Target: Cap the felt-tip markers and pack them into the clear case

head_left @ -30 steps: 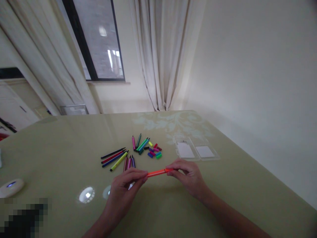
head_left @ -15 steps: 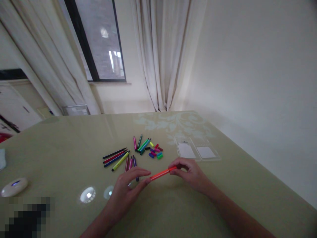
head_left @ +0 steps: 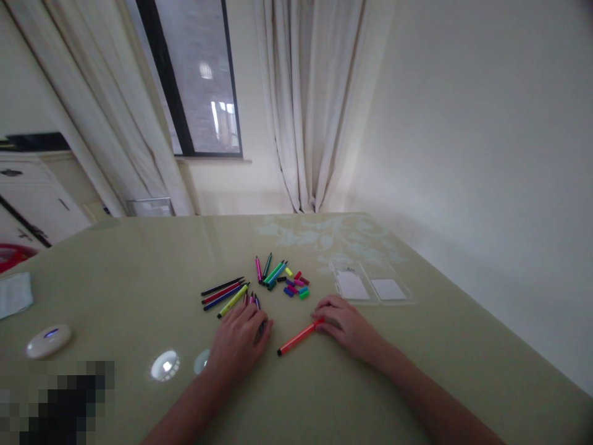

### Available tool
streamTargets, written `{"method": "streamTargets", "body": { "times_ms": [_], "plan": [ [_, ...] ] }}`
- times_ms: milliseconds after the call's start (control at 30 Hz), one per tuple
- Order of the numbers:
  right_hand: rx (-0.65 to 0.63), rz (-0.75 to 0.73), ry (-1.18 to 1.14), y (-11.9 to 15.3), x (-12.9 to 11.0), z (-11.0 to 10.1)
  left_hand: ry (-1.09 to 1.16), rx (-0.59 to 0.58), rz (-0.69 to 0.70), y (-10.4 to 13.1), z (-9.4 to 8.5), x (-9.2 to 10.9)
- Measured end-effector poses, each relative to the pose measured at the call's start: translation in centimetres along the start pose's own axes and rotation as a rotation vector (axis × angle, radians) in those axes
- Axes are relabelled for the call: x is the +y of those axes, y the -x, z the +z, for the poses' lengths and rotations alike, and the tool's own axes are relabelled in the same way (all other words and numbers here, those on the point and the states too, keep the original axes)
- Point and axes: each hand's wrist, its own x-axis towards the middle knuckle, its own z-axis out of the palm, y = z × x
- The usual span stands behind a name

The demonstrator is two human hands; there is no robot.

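Held at its upper end by my right hand (head_left: 345,321) is an orange-red felt-tip pen (head_left: 296,339), slanting down to a black end at the lower left. My left hand (head_left: 241,337) is curled low over a small group of pens, with the dark end of a purple felt-tip pen (head_left: 258,301) showing between thumb and fingers. Beside that pen, dark red and pink tips stick out past the fingers; their barrels are hidden. Just beyond lie a yellow pen (head_left: 233,301) and black, red and blue uncapped pens (head_left: 225,292).
Loose coloured caps (head_left: 296,284) lie mid-table, near green, blue and pink pens (head_left: 275,274). An open clear plastic case (head_left: 375,301) with white cards is at the right. A white oval device (head_left: 49,342) and a folded cloth (head_left: 16,293) sit at the left. A wall borders the table's right side.
My left hand has let go of the orange-red pen, moved left and closed over the group of pens. The orange-red pen's free end has dropped lower, still in my right hand. The view has shifted slightly.
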Motion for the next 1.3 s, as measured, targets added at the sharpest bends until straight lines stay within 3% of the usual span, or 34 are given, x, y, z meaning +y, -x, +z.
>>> {"method": "streamTargets", "body": {
  "times_ms": [133, 267, 467, 700, 833, 967, 1100, 1300],
  "plan": [
    [0.072, -0.011, 0.04, -1.5, -0.3, -0.2, -0.044, -0.023, 0.054, -0.2, -0.1, 0.5],
    [0.06, -0.022, 0.213, -5.1, -0.8, 0.2, -0.093, -0.071, 0.066, 0.0, 0.0, 0.8],
    [0.0, 0.144, 0.394, -10.6, -1.7, 1.5, -0.107, -0.124, 0.043, 0.1, -0.2, 1.0],
    [-0.004, 0.195, 0.422, -12.5, -1.7, 2.5, -0.111, -0.142, -0.07, 0.2, -0.4, 1.2],
    [0.014, 0.18, 0.398, -12.2, -1.8, 2.1, -0.133, -0.117, -0.098, 0.2, -0.5, 1.5],
    [0.146, 0.136, 0.184, -10.3, -2.0, 1.3, -0.122, 0.066, -0.105, 0.2, -1.1, 1.0],
    [0.279, 0.085, -0.26, -6.0, -1.7, 0.3, 0.13, 0.237, -0.096, -0.1, -1.4, 0.8],
    [0.43, 0.109, -0.489, -1.0, -0.7, -0.5, 0.435, 0.339, -0.081, -0.3, -1.3, 1.8]
  ]
}}
